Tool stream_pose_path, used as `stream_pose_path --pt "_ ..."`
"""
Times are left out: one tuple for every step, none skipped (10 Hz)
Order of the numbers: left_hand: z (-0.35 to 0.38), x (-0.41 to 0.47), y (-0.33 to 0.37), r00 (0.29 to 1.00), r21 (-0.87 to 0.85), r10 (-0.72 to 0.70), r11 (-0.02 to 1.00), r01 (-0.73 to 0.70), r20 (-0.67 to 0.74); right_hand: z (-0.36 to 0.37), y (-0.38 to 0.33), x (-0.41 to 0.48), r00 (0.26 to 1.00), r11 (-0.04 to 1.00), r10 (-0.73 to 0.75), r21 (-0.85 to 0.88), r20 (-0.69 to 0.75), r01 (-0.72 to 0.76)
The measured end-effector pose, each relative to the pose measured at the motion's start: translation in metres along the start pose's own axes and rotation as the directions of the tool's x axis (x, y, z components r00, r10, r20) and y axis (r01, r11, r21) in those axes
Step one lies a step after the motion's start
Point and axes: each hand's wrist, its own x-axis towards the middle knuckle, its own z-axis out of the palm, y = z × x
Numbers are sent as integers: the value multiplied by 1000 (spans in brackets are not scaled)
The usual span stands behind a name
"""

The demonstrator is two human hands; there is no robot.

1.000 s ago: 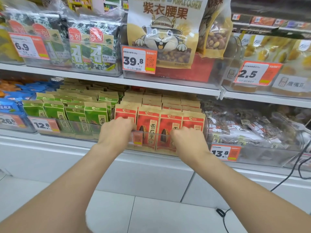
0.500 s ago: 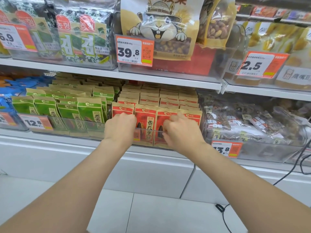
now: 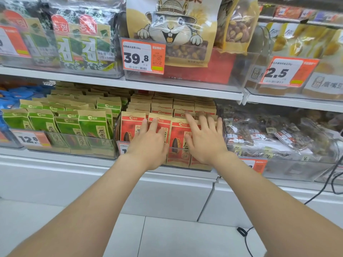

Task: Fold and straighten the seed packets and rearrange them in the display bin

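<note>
Head view: we see left hand (image 3: 148, 143) and right hand (image 3: 206, 140), fingers (image 3: 191, 120) straight, pressing the front red packets (image 3: 130, 127) — green packets (image 3: 91, 127) just beside; price tag (image 3: 122, 149) half-hidden.

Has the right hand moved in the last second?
Yes. Against the orange price tag, the right hand has moved up and slightly left, from the clear bin front edge onto the front red packets, fingers spread.

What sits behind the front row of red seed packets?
Several more rows of red packets, only their tops showing; their lower parts are hidden. The left hand and right hand lie flat on the front row.
</note>
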Motion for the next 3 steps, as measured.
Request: stream_pose_path --pt "-3 -2 5 996 18 -17 1000 18 -87 -9 -10 2 999 998 39 50 -14 -39" --pt "-6 -1 5 959 -81 -37 997 14 -282 -25 -25 -1 990 980 -60 180 -128 82" --pt "-12 -1 4 897 -352 -80 932 -87 -434 -49 -39 -6 962 866 -15 478 -273 149"
